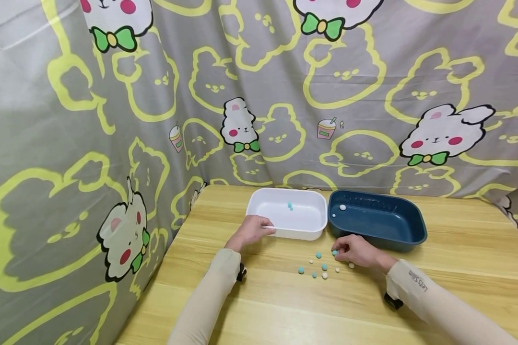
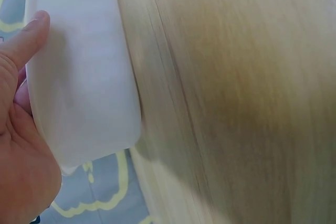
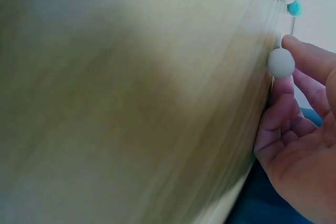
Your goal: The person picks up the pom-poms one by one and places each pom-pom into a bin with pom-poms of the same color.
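Note:
My left hand (image 1: 252, 231) grips the near left rim of a white plastic basin (image 1: 302, 235), with the thumb along its outer wall in the left wrist view. Two small blue balls (image 1: 290, 205) lie inside that basin. At the fingertips of my right hand (image 1: 360, 251) is a small light-blue ball (image 1: 335, 252), pinched low over the wooden table. A white ball (image 3: 281, 63) sits beside the right hand in the right wrist view and covers part of the fingertips there. Several loose blue and white balls (image 1: 324, 267) are spread on the table to the left of the right hand.
A dark blue basin (image 1: 407, 244) stands against the white one on its right, holding two white balls (image 1: 343, 207). The wooden table (image 1: 276, 306) reaches back to a grey patterned curtain (image 1: 285, 158), which also hangs along the left side.

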Demonstrator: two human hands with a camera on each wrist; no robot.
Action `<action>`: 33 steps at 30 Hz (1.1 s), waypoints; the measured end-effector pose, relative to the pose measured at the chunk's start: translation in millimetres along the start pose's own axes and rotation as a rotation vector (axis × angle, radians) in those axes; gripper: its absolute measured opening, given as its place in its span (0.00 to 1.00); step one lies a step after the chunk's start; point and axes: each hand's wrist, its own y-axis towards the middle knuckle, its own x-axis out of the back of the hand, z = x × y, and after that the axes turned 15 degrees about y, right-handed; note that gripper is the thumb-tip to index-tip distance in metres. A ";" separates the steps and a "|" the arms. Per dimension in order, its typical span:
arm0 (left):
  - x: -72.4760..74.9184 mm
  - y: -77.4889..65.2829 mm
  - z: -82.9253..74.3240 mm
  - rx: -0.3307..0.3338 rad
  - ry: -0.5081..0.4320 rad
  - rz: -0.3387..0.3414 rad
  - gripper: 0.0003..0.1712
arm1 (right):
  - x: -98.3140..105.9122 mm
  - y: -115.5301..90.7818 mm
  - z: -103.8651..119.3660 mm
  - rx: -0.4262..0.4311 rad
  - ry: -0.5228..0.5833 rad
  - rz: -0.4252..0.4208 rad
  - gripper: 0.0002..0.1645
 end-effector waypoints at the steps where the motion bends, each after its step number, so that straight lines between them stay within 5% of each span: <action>1: 0.5 0.0 -0.5 -0.001 0.002 -0.003 0.06 | 0.3 -0.1 0.2 0.000 0.000 0.001 0.05; 20: 0.3 2.1 -5.6 -0.011 0.077 -0.034 0.06 | 5.0 -7.3 2.0 -0.001 0.013 0.024 0.05; 33: 1.1 0.5 -4.0 0.000 0.083 -0.032 0.06 | 13.6 -13.8 32.4 -0.001 0.038 0.047 0.06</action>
